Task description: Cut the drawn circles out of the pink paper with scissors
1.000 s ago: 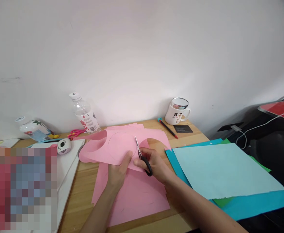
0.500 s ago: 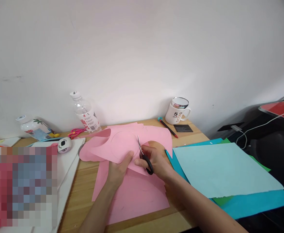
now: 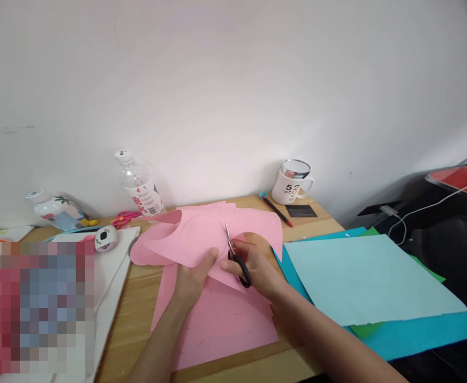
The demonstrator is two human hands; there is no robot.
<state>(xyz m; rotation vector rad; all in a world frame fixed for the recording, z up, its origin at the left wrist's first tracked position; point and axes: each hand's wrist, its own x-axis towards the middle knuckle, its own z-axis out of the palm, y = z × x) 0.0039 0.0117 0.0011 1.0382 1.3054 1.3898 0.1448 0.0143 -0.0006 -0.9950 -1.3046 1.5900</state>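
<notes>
Spanning a white wall's foot, wooden desk (image 3: pixel 138 311) holds paper

L hand (image 3: pixel 193 282) palm-down, thumb pinching, forearm in from 7 o'clock. R hand (image 3: pixel 254 264) curled tight, just beside at 2 o'clock, forearm from 5.

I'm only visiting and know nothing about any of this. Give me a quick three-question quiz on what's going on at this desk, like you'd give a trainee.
1. True or false: the right hand holds the scissors.
2. What colour is the sheet that the left hand grips? A green, B pink, C white.
3. Which lies nearer the mug: the pen or the bottle?
Key: 1 true; 2 B; 3 the pen.
</notes>
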